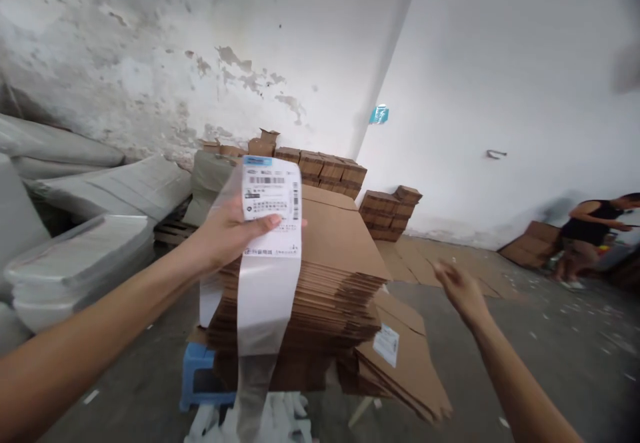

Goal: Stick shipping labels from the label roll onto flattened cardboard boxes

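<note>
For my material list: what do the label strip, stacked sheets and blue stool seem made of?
Label strip: probably smooth paper, thin and curving.
Stacked sheets: matte brown, apparently cardboard, with fold creases.
Blue stool: likely smooth plastic, from its even colour and moulded look.

The label strip (267,290) is white (barcoded in black); the cardboard stack (337,256), brown.

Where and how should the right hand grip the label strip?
I'd probably pinch the label strip at its right edge, just below the print, coming from the right. It hangs fairly flat there, in front of the stacked cardboard, right edge exposed; the left hand holds the printed part from the left. Clearance behind is hard to judge.
</note>
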The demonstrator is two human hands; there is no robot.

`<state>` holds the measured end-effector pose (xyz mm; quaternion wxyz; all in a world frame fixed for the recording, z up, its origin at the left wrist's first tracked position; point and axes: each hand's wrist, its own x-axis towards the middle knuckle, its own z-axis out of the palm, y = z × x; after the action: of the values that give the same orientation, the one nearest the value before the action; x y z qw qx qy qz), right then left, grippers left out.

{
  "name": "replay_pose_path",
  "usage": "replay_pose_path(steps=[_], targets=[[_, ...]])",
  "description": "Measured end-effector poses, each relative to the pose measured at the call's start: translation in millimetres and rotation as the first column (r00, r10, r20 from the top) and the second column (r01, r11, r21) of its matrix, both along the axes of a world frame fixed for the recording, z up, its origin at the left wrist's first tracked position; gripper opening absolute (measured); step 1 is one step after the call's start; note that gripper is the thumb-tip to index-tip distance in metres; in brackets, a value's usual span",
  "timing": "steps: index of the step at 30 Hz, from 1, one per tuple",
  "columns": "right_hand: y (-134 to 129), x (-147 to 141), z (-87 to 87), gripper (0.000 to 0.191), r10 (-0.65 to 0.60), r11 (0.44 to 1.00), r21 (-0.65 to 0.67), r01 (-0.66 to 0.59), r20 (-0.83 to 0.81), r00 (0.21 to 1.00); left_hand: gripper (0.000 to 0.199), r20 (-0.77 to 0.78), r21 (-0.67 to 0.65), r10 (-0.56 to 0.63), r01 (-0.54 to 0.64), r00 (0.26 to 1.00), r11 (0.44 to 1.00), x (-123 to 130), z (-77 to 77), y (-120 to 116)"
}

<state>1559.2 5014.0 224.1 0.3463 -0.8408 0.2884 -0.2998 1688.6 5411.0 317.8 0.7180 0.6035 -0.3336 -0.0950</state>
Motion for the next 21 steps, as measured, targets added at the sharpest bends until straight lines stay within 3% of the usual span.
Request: replay_pose_path(steps=[1, 2, 4, 5, 6, 8, 10, 12, 14, 16, 19, 21], targets=[[33.3, 14.4, 30.7, 0.055, 0.172, 0.985, -0.017, -0.171, 0.122, 0.978, 0.037, 0.074, 0.067, -0.018, 0.013, 0.997, 0.998, -3.8, -0.3, -6.7], [68.2, 26.6, 59.5, 0.061, 0.399, 0.917, -0.044, -0.398, 0.163, 0.902, 0.029, 0.156, 0.125, -0.03, 0.01, 0.987, 0.992, -7.3, -0.9, -12.5], [134.1, 43.5, 104.1, 0.072, 0.734, 0.679, -0.119, -0.724, 0.112, 0.67, 0.02, 0.287, 0.205, -0.024, -0.037, 0.957, 0.978, -13.2, -2.2, -18.6], [161.3, 48.7, 117.7, 0.063, 0.804, 0.594, -0.181, -0.784, 0.1, 0.586, 0.019, 0.306, 0.24, -0.014, -0.063, 0.952, 0.969, -15.6, -2.7, -18.2], [183.1, 52.6, 125.3, 0.049, 0.839, 0.542, -0.25, -0.803, 0.096, 0.536, 0.021, 0.277, 0.27, -0.011, -0.067, 0.961, 0.96, -17.8, -2.8, -15.5], [210.8, 58.1, 125.0, 0.021, 0.837, 0.539, -0.388, -0.747, 0.151, 0.526, 0.03, 0.074, 0.242, -0.037, 0.018, 0.997, 0.97, -21.6, -1.4, -5.6], [224.3, 61.6, 113.0, 0.016, 0.829, 0.544, -0.488, -0.683, 0.187, 0.527, 0.039, -0.208, 0.058, -0.09, 0.104, 0.974, 0.993, -23.2, 1.9, 5.5], [231.7, 60.9, 101.6, 0.019, 0.861, 0.47, -0.577, -0.668, 0.132, 0.491, 0.04, -0.407, -0.126, -0.092, 0.044, 0.909, 0.991, -18.8, 4.3, 14.3], [234.7, 55.5, 100.3, 0.012, 0.875, 0.407, -0.652, -0.64, 0.077, 0.478, 0.034, -0.509, -0.18, -0.002, -0.104, 0.861, 0.978, -5.2, 2.8, 22.4], [229.5, 51.7, 111.3, 0.007, 0.874, 0.432, -0.645, -0.63, 0.127, 0.469, 0.031, -0.566, -0.215, 0.099, -0.263, 0.819, 0.941, 16.4, -3.6, 33.7], [203.8, 69.1, 134.6, 0.011, 0.802, 0.597, -0.496, -0.63, 0.345, 0.488, 0.032, -0.615, -0.274, 0.248, -0.498, 0.749, 0.823, 49.0, -16.9, 55.2], [183.0, 98.6, 139.0, 0.023, 0.692, 0.718, -0.432, -0.546, 0.358, 0.627, 0.032, -0.593, -0.254, 0.345, -0.576, 0.727, 0.777, 60.4, -23.2, 65.0]])
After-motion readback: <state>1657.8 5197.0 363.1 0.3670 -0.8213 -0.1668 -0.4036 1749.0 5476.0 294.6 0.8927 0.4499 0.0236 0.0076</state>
